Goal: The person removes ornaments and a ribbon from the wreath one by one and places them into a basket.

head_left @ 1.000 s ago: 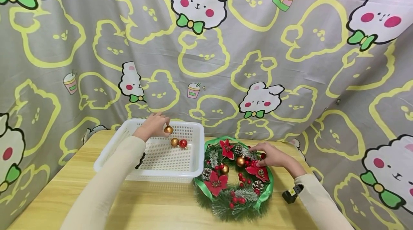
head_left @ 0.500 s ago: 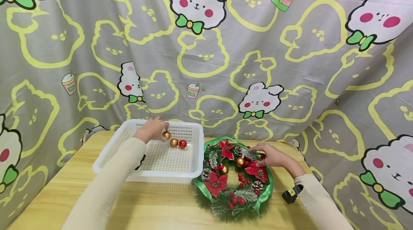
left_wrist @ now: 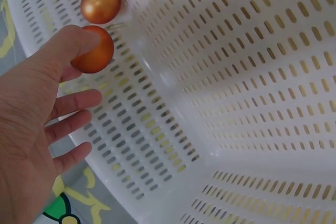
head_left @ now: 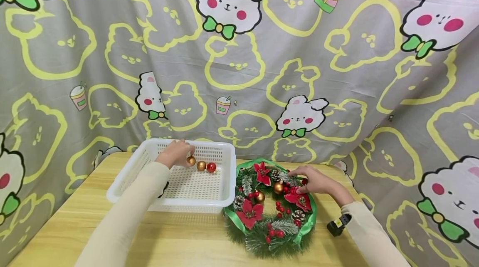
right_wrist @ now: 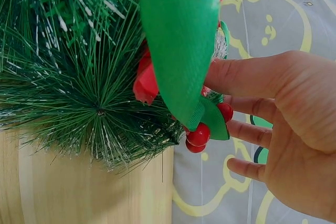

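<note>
My left hand (head_left: 175,154) is inside the white plastic basket (head_left: 187,202), pinching a gold Christmas bauble (left_wrist: 98,55) between thumb and forefinger. Its other fingers stretch loosely apart in the left wrist view. Right beside the held bauble lie a second gold bauble (head_left: 201,166) and a red bauble (head_left: 211,167), near the basket's back wall. On the right, my right hand (head_left: 317,180) rests on the far right side of a green Christmas wreath (head_left: 275,227). Its fingers extend around red berries (right_wrist: 198,136), with the thumb partly behind the green ribbon (right_wrist: 178,40).
Basket and wreath stand side by side on a light wooden table (head_left: 176,238). Red poinsettias (head_left: 250,213), pine cones (head_left: 298,215) and gold balls (head_left: 278,187) decorate the wreath. A patterned grey curtain (head_left: 239,92) hangs behind the table.
My left hand has lowered toward the basket floor and slightly left with the gold bauble, bringing it level beside the other two baubles. My right hand has stayed on the wreath.
</note>
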The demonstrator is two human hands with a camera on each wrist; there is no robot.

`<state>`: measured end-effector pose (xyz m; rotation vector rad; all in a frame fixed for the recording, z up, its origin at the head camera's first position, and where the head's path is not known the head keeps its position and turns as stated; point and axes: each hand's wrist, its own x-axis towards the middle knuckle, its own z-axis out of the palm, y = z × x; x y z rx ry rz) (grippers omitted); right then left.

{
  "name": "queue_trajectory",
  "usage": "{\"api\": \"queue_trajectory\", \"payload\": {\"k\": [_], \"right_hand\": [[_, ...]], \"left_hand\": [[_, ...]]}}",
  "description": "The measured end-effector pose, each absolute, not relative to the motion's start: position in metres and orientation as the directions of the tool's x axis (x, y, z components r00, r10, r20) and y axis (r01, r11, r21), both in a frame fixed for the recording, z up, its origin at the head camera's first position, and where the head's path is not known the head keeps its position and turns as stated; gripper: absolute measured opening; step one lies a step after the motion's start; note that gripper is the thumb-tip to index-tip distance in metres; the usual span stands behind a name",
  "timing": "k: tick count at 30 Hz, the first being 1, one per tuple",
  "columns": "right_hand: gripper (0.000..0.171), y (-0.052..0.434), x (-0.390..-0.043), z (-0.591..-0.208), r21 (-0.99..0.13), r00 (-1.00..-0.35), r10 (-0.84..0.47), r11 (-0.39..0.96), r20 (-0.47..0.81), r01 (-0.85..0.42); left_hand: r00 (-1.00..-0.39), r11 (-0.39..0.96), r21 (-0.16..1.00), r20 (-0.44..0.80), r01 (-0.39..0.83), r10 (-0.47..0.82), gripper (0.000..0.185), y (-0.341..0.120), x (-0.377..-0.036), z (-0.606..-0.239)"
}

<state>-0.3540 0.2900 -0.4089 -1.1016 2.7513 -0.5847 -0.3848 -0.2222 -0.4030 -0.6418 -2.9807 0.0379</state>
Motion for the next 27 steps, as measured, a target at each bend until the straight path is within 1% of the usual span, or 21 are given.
{"api": "queue_trajectory", "payload": {"k": [5,13,23,27], "right_hand": [[0.052,0.29,-0.353,-0.409,-0.4,-0.726,-0.687,0.657,0.032,-0.639],[0.052,0.29,-0.353,-0.409,-0.386,-0.728,-0.685,0.662,0.038,-0.643],[0.053,0.29,-0.353,-0.407,-0.374,-0.734,-0.678,0.672,0.035,-0.639],[0.053,0.29,-0.353,-0.408,-0.384,-0.725,-0.688,0.661,0.032,-0.645]], "left_hand": [[-0.919,0.92,-0.038,0.058,0.389,0.391,0.032,-0.222,-0.383,-0.404],[-0.91,0.914,-0.075,0.092,0.399,0.405,0.034,-0.222,-0.386,-0.411],[-0.91,0.914,-0.097,0.096,0.395,0.404,0.035,-0.219,-0.386,-0.41],[-0.908,0.912,-0.09,0.097,0.401,0.408,0.042,-0.221,-0.389,-0.414]]}}
